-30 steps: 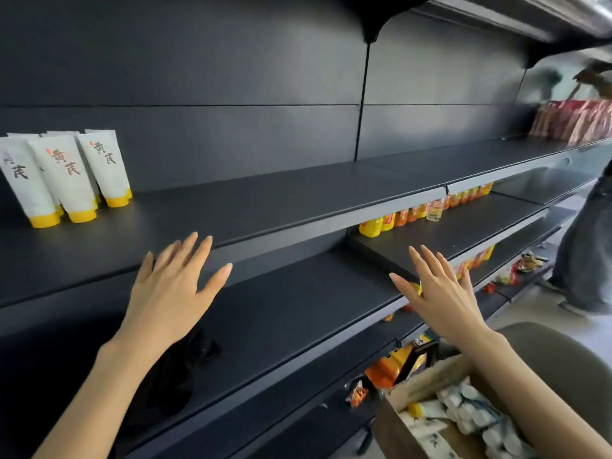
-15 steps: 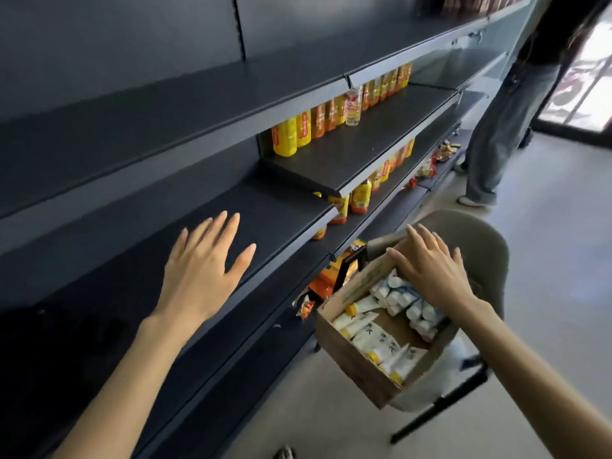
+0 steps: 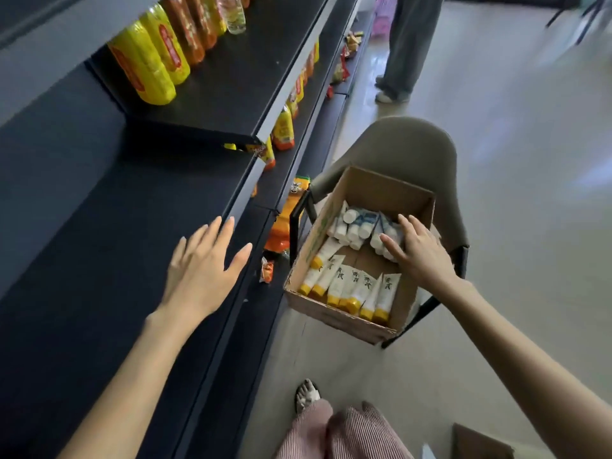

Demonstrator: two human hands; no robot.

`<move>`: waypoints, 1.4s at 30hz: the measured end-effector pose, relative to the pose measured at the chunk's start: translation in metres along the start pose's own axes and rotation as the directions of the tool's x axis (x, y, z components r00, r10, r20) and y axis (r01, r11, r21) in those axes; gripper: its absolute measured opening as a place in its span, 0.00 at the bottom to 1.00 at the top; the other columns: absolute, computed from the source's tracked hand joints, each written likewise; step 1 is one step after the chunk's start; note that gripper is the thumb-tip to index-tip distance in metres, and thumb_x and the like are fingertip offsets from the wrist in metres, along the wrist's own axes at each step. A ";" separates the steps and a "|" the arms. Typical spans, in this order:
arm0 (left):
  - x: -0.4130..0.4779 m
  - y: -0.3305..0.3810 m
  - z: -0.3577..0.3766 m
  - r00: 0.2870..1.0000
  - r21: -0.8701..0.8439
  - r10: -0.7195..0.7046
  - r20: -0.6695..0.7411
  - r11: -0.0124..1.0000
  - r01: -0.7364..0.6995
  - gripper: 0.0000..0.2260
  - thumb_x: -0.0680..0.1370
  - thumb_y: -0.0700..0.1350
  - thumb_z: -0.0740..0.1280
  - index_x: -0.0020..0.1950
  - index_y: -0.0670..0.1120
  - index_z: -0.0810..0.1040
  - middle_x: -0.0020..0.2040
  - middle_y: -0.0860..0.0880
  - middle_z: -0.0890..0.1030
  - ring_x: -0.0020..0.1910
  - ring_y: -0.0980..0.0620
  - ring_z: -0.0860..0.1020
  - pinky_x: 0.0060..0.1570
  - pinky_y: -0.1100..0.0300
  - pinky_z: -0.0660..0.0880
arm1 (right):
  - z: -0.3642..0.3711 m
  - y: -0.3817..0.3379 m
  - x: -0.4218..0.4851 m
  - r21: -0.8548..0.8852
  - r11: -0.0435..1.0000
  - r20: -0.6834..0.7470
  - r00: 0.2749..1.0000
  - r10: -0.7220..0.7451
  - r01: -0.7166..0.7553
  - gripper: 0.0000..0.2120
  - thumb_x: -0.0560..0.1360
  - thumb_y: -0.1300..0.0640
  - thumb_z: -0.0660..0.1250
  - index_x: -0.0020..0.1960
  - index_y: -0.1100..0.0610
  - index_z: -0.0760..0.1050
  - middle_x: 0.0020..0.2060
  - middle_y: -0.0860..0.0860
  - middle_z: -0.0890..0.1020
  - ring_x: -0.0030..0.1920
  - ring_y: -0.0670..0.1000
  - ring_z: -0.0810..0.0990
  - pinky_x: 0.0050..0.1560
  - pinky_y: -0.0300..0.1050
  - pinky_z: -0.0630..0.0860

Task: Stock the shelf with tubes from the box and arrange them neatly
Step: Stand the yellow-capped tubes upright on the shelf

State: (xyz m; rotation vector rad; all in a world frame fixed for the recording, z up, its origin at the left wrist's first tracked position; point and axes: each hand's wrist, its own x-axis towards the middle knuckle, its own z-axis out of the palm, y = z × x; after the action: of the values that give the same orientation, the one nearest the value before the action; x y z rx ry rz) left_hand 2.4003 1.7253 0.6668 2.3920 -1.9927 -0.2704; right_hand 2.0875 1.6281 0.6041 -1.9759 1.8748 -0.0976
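Observation:
An open cardboard box [image 3: 334,314] sits on a grey chair [image 3: 410,144] beside the shelving. Inside lie several white tubes with yellow caps [image 3: 351,286] in a row at the near side, and several white-capped tubes [image 3: 356,223] at the far side. My right hand [image 3: 419,251] reaches into the box with fingers extended, touching the white-capped tubes. My left hand [image 3: 202,266] hovers flat and empty over the dark shelf [image 3: 109,226], fingers spread.
Yellow and orange drink bottles [image 3: 149,61] stand on a higher shelf to the upper left. Snack packets [image 3: 281,226] lie on the lower shelves. Another person's legs [image 3: 404,44] stand on the floor beyond the chair. My own legs [image 3: 334,432] show at the bottom.
My view has swung down and right from the shelf to the box. My right hand has moved from the shelf edge into the box. The left hand stays spread over the shelf.

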 end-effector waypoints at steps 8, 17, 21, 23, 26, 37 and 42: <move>0.053 0.014 0.059 0.988 -0.054 0.080 0.135 0.996 -0.074 0.35 0.74 0.66 0.41 0.78 0.51 0.51 0.78 0.51 0.56 0.76 0.52 0.53 0.74 0.51 0.50 | 0.065 0.026 0.032 0.181 0.969 0.092 0.984 0.155 -0.169 0.32 0.79 0.41 0.55 0.76 0.58 0.55 0.74 0.58 0.60 0.72 0.58 0.62 0.67 0.53 0.64; 0.105 0.038 0.128 0.966 -0.070 0.134 0.222 0.990 -0.121 0.34 0.75 0.66 0.42 0.78 0.52 0.53 0.78 0.50 0.57 0.76 0.51 0.54 0.73 0.49 0.51 | 0.169 0.045 0.061 0.249 0.867 0.428 0.852 0.301 -0.431 0.34 0.79 0.47 0.61 0.75 0.66 0.52 0.73 0.63 0.62 0.72 0.60 0.62 0.68 0.49 0.62; 0.120 0.048 0.149 0.959 -0.095 0.155 0.238 0.986 -0.136 0.36 0.74 0.67 0.40 0.78 0.51 0.52 0.78 0.50 0.57 0.76 0.51 0.55 0.73 0.49 0.52 | 0.208 0.050 0.072 0.182 0.835 0.533 0.765 0.360 -0.520 0.32 0.80 0.51 0.60 0.74 0.67 0.52 0.66 0.64 0.71 0.65 0.62 0.71 0.61 0.51 0.69; 0.124 0.053 0.159 0.956 -0.108 0.165 0.241 0.984 -0.143 0.36 0.74 0.67 0.40 0.78 0.52 0.52 0.78 0.51 0.57 0.76 0.51 0.55 0.73 0.49 0.52 | 0.223 0.052 0.079 0.127 0.849 0.576 0.735 0.358 -0.512 0.32 0.80 0.52 0.60 0.74 0.68 0.51 0.63 0.63 0.74 0.62 0.62 0.74 0.58 0.51 0.71; 0.125 0.058 0.173 0.953 -0.142 0.166 0.254 0.981 -0.133 0.33 0.75 0.66 0.42 0.78 0.52 0.52 0.77 0.51 0.57 0.76 0.51 0.55 0.73 0.50 0.53 | 0.236 0.052 0.096 0.079 0.842 0.592 0.705 0.390 -0.533 0.34 0.80 0.51 0.59 0.74 0.69 0.47 0.66 0.64 0.71 0.64 0.61 0.72 0.60 0.50 0.71; 0.113 0.052 0.203 0.946 -0.171 0.092 0.310 0.985 -0.040 0.33 0.75 0.65 0.42 0.78 0.53 0.50 0.78 0.51 0.56 0.76 0.52 0.54 0.72 0.51 0.54 | 0.279 0.030 0.120 0.121 0.683 0.562 0.617 0.551 -0.720 0.40 0.79 0.58 0.62 0.76 0.65 0.36 0.74 0.66 0.50 0.71 0.63 0.63 0.67 0.51 0.66; 0.115 0.050 0.200 0.953 -0.192 0.107 0.285 0.980 -0.053 0.33 0.75 0.65 0.43 0.78 0.52 0.51 0.77 0.51 0.57 0.76 0.53 0.55 0.72 0.52 0.54 | 0.288 0.037 0.122 0.334 0.483 0.537 0.584 0.608 -0.810 0.30 0.74 0.60 0.70 0.70 0.64 0.59 0.67 0.61 0.69 0.66 0.60 0.70 0.65 0.51 0.71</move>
State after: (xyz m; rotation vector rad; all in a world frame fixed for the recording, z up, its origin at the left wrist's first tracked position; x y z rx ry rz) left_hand 2.3430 1.6227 0.4621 2.2602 -2.0640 -0.8137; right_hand 2.1583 1.5799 0.3013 -0.6308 1.9726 -0.0244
